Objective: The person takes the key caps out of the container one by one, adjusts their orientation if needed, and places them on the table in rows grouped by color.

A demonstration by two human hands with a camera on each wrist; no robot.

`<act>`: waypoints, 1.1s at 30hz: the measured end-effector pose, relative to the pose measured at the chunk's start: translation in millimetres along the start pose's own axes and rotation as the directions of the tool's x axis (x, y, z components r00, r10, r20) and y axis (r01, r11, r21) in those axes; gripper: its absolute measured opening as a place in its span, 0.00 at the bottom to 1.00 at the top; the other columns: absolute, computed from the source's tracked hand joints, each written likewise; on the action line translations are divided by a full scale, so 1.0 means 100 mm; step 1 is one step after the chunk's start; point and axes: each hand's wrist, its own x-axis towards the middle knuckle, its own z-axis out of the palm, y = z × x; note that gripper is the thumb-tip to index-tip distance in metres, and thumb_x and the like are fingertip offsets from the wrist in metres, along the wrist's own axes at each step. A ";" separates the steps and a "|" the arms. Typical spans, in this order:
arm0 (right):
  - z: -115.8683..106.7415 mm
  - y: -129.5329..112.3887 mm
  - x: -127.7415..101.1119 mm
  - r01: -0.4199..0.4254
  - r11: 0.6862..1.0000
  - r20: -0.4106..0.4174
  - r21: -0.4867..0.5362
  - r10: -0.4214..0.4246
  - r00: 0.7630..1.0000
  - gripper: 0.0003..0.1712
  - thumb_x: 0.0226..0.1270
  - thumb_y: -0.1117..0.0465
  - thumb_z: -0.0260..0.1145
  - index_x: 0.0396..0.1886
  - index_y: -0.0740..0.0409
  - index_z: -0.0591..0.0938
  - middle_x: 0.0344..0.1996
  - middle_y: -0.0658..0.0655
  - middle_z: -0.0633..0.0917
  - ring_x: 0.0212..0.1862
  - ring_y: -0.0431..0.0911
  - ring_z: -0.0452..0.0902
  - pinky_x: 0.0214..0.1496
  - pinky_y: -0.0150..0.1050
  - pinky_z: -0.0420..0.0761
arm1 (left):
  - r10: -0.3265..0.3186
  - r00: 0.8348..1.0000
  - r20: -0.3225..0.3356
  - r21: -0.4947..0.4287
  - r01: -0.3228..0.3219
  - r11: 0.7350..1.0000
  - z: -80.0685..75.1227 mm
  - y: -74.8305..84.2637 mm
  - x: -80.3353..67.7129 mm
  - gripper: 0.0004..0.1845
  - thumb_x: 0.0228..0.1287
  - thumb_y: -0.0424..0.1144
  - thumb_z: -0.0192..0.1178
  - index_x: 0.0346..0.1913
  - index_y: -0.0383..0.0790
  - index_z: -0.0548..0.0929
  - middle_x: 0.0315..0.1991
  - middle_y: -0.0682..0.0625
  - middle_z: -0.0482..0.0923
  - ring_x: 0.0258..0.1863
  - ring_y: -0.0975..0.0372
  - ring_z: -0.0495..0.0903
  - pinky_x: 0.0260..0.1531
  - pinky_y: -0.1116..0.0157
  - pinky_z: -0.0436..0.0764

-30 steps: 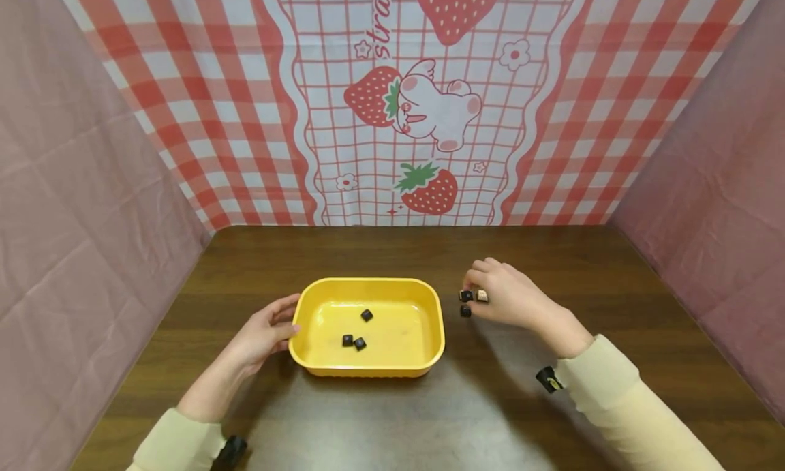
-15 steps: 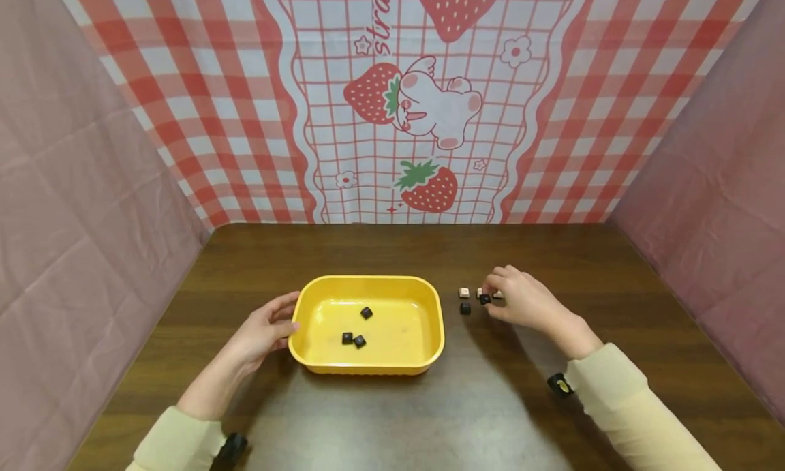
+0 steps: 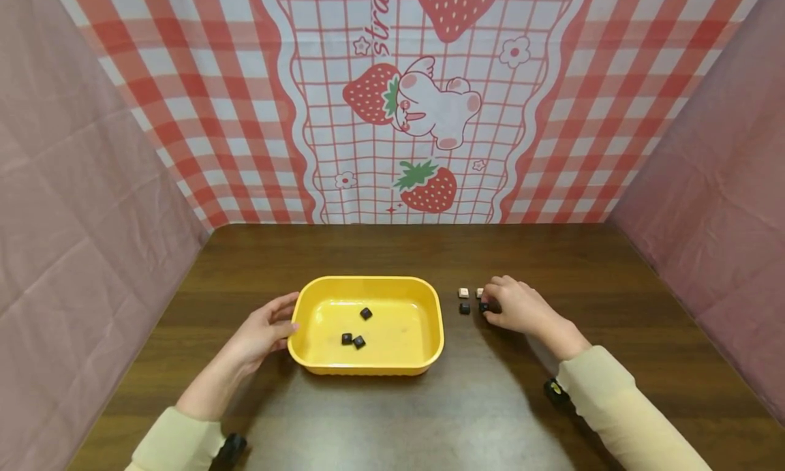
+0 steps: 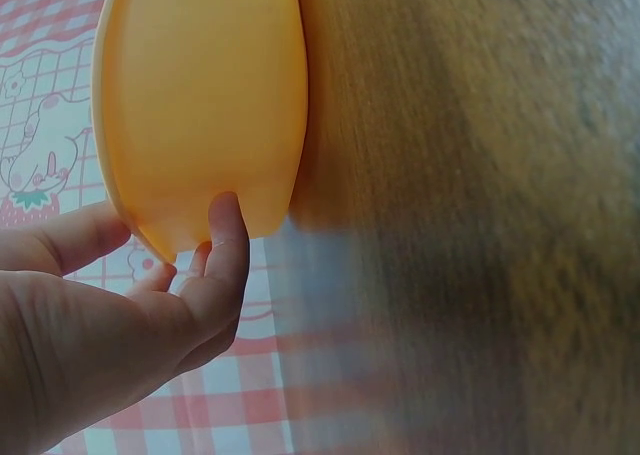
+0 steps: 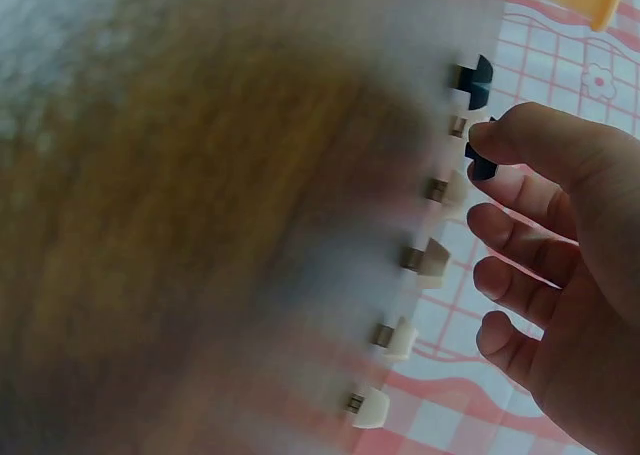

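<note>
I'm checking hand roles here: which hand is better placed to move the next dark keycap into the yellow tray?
Probably the right hand: its fingers already pinch a dark keycap beside the tray, while the left hand rests on the tray's left rim.

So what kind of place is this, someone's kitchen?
Probably not: it looks like a small staged booth. A dark wooden table is walled by pink cloth panels and a strawberry-print checked backdrop, with only a yellow tray.

- Tray [image 3: 368, 374] by my left hand [image 3: 260, 333]: plain yellow.
- Cubes: black 3 in tray, black one [image 3: 465, 308] + beige one [image 3: 463, 292] on tbl.
- Tbl [image 3: 392, 416]: dark brown wood grain.
- Backdrop [image 3: 208, 103]: red/white check w/ strawberries.
- My sleeves [image 3: 613, 406]: cream.
</note>
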 end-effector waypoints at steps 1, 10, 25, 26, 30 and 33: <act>0.00 0.00 0.00 -0.014 1.000 0.014 0.001 0.014 1.000 0.11 0.48 0.56 0.74 0.30 0.49 0.80 0.31 0.48 0.76 0.36 0.47 0.73 0.32 0.46 0.74 | 0.000 1.000 0.000 -0.001 0.000 1.000 0.00 0.00 0.00 0.33 0.65 0.24 0.50 0.72 0.33 0.54 0.66 0.30 0.58 0.49 0.54 0.76 0.39 0.63 0.80; 0.03 0.00 0.01 -0.067 0.998 0.071 0.003 0.067 0.995 0.11 0.50 0.55 0.73 0.32 0.48 0.80 0.33 0.49 0.77 0.37 0.49 0.74 0.28 0.47 0.73 | 0.001 1.000 0.002 -0.004 -0.001 1.000 0.00 0.02 -0.02 0.33 0.65 0.24 0.50 0.72 0.33 0.53 0.66 0.30 0.58 0.49 0.54 0.76 0.38 0.64 0.80; -0.01 0.00 0.02 -0.023 1.000 0.057 0.001 0.023 0.998 0.12 0.49 0.54 0.74 0.32 0.50 0.81 0.32 0.49 0.77 0.38 0.49 0.75 0.33 0.47 0.77 | 0.007 1.000 0.000 -0.006 -0.007 1.000 0.00 0.02 -0.01 0.33 0.65 0.24 0.50 0.72 0.33 0.54 0.66 0.30 0.58 0.49 0.54 0.76 0.38 0.63 0.80; -0.02 0.00 0.02 -0.015 1.000 0.052 0.001 0.015 0.999 0.12 0.49 0.54 0.74 0.32 0.50 0.81 0.32 0.49 0.78 0.38 0.49 0.75 0.34 0.47 0.77 | 0.009 1.000 0.002 -0.008 -0.009 1.000 0.00 0.03 -0.01 0.33 0.65 0.24 0.50 0.72 0.33 0.53 0.66 0.29 0.58 0.49 0.54 0.76 0.38 0.63 0.80; -0.05 -0.01 0.03 0.016 1.000 0.024 -0.004 -0.015 1.000 0.12 0.49 0.55 0.74 0.31 0.51 0.80 0.30 0.48 0.77 0.35 0.46 0.74 0.33 0.44 0.76 | 0.017 1.000 0.009 -0.020 -0.017 1.000 0.01 0.03 -0.02 0.33 0.65 0.24 0.50 0.72 0.32 0.53 0.66 0.28 0.58 0.48 0.57 0.77 0.38 0.63 0.80; -0.08 -0.04 0.05 0.038 0.999 -0.004 -0.016 -0.038 0.999 0.13 0.49 0.55 0.74 0.30 0.52 0.79 0.28 0.48 0.76 0.32 0.43 0.72 0.30 0.41 0.74 | 0.016 1.000 0.012 -0.025 -0.016 1.000 0.01 0.04 -0.02 0.33 0.65 0.24 0.50 0.72 0.32 0.53 0.66 0.28 0.58 0.47 0.58 0.77 0.37 0.63 0.80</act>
